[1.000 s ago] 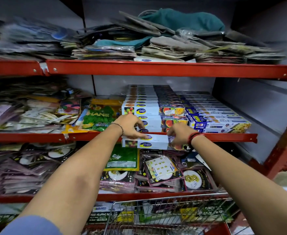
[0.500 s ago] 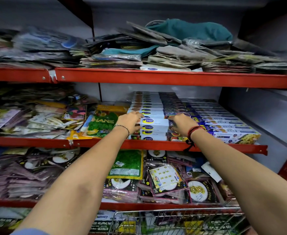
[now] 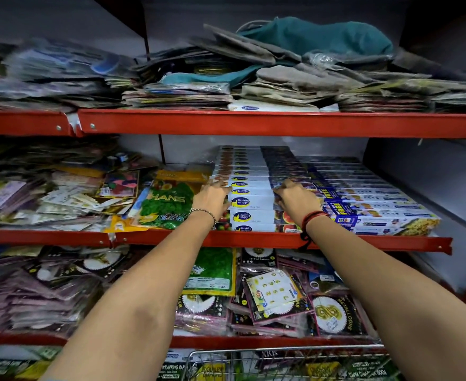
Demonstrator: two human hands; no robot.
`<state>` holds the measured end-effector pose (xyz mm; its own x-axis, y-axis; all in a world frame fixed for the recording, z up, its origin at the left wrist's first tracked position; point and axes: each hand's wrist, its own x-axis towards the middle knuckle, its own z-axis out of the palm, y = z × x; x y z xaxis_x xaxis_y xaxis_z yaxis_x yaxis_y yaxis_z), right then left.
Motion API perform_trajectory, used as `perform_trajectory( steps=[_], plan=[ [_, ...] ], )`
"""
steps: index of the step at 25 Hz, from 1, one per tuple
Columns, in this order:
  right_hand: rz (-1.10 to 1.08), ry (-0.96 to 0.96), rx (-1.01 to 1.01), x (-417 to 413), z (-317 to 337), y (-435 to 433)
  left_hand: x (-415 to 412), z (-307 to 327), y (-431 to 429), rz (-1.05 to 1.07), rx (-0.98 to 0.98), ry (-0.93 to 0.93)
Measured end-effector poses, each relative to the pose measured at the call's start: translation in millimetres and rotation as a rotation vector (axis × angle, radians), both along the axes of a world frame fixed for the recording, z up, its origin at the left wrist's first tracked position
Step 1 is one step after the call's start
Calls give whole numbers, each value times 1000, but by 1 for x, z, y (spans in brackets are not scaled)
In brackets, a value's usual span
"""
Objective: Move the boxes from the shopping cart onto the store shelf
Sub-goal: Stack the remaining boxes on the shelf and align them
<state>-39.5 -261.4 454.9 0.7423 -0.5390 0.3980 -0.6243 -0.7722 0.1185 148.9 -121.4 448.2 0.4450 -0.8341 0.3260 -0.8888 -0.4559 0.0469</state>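
Note:
A long white wrap box (image 3: 254, 201) with a blue-and-yellow oval logo lies on top of the stack of matching boxes (image 3: 249, 217) at the front of the red middle shelf (image 3: 364, 242). My left hand (image 3: 212, 198) grips its left end, my right hand (image 3: 295, 199) its right part over the fruit picture. Both arms reach forward over the shelf edge. More rows of the same boxes (image 3: 240, 163) run back behind it. The wire shopping cart (image 3: 281, 350) shows at the bottom edge, and its load is hard to make out.
Blue boxes (image 3: 377, 206) fill the shelf right of the white stack. A green balloon packet (image 3: 168, 202) and loose packets lie to the left. The upper red shelf (image 3: 254, 122) hangs close above with piled cloth and packets. Balloon packs (image 3: 276, 295) crowd the lower shelf.
Both hands lifted the white box from below the shelf edge up onto the stack, then slid it further back. The view has moved closer to the shelf.

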Motion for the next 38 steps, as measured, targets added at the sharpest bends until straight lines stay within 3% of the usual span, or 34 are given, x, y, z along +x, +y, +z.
perform_trajectory(
  steps=[3,5,7,9,12,17,21,23,25,28,30,38],
  plan=[
    [25,-87,8,-4,-8,-4,5,-1,1,-24,-77,43],
    [-33,-325,120,-16,-16,-11,7,-2,3,33,-197,289],
    [-139,-651,395,-28,-20,-19,7,-2,5,141,-343,616],
    [-212,-841,774,-35,-18,-25,7,-1,3,234,-379,823],
    [-213,-872,1040,-38,-9,-29,11,-7,-2,232,-364,886],
    [-220,-868,995,-37,-11,-32,16,-17,-8,179,-387,903],
    [-223,-743,894,-39,-15,-37,16,-18,-10,159,-373,897],
    [-184,-658,602,-37,-19,-33,12,-18,-9,153,-302,697],
    [-29,-515,255,-33,-22,-22,3,-18,-9,86,-203,259],
    [114,-120,62,-16,-32,-10,-20,-24,-16,-136,-24,-209],
    [81,1,23,-6,-40,-10,-27,-31,-23,-139,30,-287],
    [51,53,-2,-3,-32,-14,-35,-23,-25,-81,57,-252]
  ],
)
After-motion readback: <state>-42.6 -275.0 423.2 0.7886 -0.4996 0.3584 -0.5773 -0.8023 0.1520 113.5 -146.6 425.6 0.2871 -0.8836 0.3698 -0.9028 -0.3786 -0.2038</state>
